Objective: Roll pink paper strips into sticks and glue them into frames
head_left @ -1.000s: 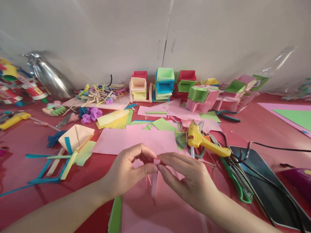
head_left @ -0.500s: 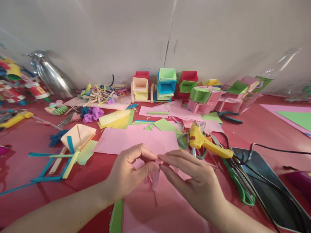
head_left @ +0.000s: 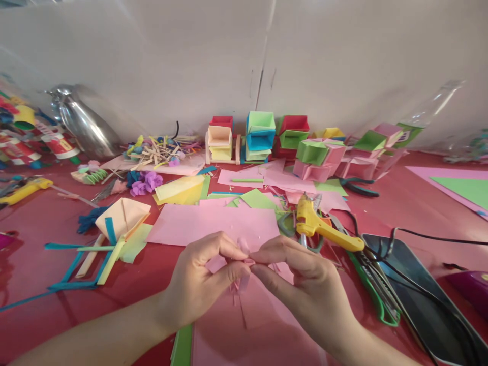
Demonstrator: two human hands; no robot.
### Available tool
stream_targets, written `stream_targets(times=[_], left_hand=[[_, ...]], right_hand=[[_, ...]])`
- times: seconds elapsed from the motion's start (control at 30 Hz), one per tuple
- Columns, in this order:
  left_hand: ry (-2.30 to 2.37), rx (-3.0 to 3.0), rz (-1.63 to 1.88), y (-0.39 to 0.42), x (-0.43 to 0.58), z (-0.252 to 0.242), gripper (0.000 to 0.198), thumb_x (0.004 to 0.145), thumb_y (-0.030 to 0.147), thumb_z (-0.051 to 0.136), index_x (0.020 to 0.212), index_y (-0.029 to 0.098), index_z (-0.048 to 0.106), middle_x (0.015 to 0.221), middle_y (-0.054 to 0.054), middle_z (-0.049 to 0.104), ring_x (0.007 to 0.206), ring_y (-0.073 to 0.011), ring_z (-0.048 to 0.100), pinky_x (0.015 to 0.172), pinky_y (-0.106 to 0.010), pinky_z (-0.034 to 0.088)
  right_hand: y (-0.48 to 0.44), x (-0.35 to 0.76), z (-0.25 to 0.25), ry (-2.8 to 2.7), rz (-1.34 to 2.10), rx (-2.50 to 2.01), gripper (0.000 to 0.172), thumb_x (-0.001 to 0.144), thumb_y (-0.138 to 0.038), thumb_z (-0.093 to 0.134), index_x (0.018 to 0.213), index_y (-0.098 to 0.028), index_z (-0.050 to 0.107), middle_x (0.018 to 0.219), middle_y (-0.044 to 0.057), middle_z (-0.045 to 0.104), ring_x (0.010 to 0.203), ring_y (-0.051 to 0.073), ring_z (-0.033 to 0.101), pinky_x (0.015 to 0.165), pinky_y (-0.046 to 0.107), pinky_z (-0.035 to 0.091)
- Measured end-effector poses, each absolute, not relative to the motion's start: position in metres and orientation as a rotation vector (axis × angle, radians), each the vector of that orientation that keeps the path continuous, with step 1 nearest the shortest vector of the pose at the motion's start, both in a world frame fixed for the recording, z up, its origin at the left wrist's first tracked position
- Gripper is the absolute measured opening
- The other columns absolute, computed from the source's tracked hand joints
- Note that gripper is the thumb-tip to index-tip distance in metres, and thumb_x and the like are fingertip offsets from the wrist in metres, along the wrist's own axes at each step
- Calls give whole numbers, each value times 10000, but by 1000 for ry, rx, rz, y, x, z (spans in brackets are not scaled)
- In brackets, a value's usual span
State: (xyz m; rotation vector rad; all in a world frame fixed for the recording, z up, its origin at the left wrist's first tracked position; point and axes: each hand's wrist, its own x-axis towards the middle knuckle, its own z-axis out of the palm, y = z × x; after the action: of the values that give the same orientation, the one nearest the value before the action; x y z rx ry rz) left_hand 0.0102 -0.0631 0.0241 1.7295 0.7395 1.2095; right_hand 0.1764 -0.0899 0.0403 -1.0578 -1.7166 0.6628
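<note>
My left hand (head_left: pixel 202 279) and my right hand (head_left: pixel 301 284) meet over the red table, both pinching a small pink paper strip (head_left: pixel 244 274) between thumb and fingers. The strip's upper end curls at the fingertips and its lower end hangs down over a pink sheet (head_left: pixel 251 325) lying near me. A larger pink sheet (head_left: pixel 206 223) lies just beyond the hands. A yellow glue gun (head_left: pixel 320 223) rests to the right of my right hand.
Folded paper boxes (head_left: pixel 263 134) in several colours line the wall. Green-handled cutter (head_left: pixel 369 284), dark tablet (head_left: pixel 419 295) with a black cable and pliers (head_left: pixel 358 184) lie right. Paper scraps, blue strips (head_left: pixel 76 259), wooden sticks (head_left: pixel 156 150) and a silver balloon (head_left: pixel 84 127) fill the left.
Both hands have shifted slightly toward me and lower. The fingers have worked the pink strip, whose top now curls up between the fingertips.
</note>
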Motion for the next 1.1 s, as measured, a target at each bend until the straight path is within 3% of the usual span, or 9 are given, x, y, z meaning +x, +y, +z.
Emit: stream_targets(times=[0.43,0.67,0.87,1.1], left_hand=[[762,1679,1188,-65,10,22,60,743,133,644,747,181,609,690,5,608,669,-112,574,649,-237,457],[832,1544,1118,-54,5,27,35,739,188,657,727,182,625,701,12,617,671,-105,563,642,-224,448],[766,1266,1263,-20,-15,28,106,646,237,738,676,189,648,663,25,615,657,-95,529,636,-208,419],[682,1014,1336,7,-29,26,205,594,313,769,664,167,643,638,32,577,626,-80,517,645,-200,413]], right_hand=[[-91,178,39,-1696,717,-1049,91,759,-143,630,793,-220,666,706,-12,630,664,107,600,627,224,505],[-86,178,32,-1728,714,-1167,163,786,-171,594,934,-230,634,786,-6,613,739,111,588,681,237,500],[-78,190,27,-1805,606,-1291,181,817,-212,552,985,-247,608,867,5,600,807,127,577,738,274,488],[-69,201,14,-2146,340,-1344,235,790,-125,517,980,-203,633,1005,68,600,936,205,524,789,377,473]])
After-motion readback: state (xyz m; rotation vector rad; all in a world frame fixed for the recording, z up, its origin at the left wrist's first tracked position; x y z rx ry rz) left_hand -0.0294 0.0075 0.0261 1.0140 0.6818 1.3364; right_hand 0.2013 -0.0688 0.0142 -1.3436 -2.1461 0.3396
